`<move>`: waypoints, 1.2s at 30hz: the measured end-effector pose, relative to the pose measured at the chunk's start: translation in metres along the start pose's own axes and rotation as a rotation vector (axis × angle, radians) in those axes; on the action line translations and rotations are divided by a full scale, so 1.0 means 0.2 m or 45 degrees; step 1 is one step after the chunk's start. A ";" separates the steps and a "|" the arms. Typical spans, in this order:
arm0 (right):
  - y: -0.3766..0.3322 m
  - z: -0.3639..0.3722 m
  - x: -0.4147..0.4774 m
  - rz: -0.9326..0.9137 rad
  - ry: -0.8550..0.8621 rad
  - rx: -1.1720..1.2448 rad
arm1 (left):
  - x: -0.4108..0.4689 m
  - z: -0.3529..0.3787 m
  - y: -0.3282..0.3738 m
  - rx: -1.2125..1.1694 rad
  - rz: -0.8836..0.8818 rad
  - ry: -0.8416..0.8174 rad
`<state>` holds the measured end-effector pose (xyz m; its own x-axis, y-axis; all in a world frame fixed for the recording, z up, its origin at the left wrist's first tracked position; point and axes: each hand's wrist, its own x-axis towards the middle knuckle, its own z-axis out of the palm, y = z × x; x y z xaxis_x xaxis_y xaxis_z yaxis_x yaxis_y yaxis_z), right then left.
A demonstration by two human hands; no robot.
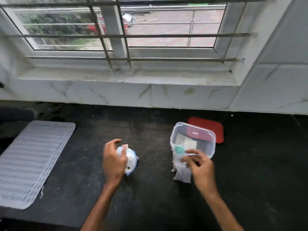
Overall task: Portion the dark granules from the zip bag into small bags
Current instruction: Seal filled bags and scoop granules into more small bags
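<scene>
My left hand (115,161) grips a crumpled white and blue plastic bundle (129,158) just above the dark counter. My right hand (199,164) pinches the top edge of a clear bag (180,170) that hangs in front of a clear plastic box (193,139). A teal round piece (179,149) sits at the bag's top, beside my fingers. Packets lie inside the box. The picture is blurred, and no dark granules show.
A red lid (211,129) lies flat behind the box. A grey perforated mat (31,160) covers the counter's left side. A white tiled wall and a barred window (116,39) close off the back. A dark counter (150,197) spreads between and in front of my arms.
</scene>
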<state>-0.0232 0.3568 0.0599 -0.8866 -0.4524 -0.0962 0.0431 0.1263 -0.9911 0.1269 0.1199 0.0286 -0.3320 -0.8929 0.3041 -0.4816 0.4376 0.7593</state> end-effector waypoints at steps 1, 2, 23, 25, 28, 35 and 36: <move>-0.01 0.11 -0.02 -0.044 -0.136 -0.100 | 0.01 -0.05 -0.11 0.032 -0.182 0.094; -0.02 0.24 -0.03 -0.103 -0.265 -0.224 | 0.01 -0.08 -0.21 0.083 -0.358 0.115; 0.16 0.90 0.01 -0.345 -0.481 -1.457 | -0.16 0.04 -0.31 -0.414 -0.781 -0.401; 0.15 0.91 0.02 -0.263 -0.438 -1.420 | -0.17 0.05 -0.32 -0.408 -0.764 -0.400; 0.15 0.90 0.02 -0.194 -0.340 -1.342 | -0.15 0.08 -0.32 -0.561 -0.865 -0.376; 0.16 0.89 0.02 -0.070 -0.247 -1.190 | -0.11 0.16 -0.25 -0.542 -0.816 -0.525; 0.17 0.90 0.03 -0.033 -0.240 -1.160 | -0.10 0.16 -0.25 -0.533 -0.789 -0.546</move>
<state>0.0553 0.1994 0.0088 -0.7895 -0.5903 -0.1677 -0.4242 0.7225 -0.5459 0.1312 0.1203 -0.0343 -0.4265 -0.8038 -0.4147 -0.3665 -0.2656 0.8917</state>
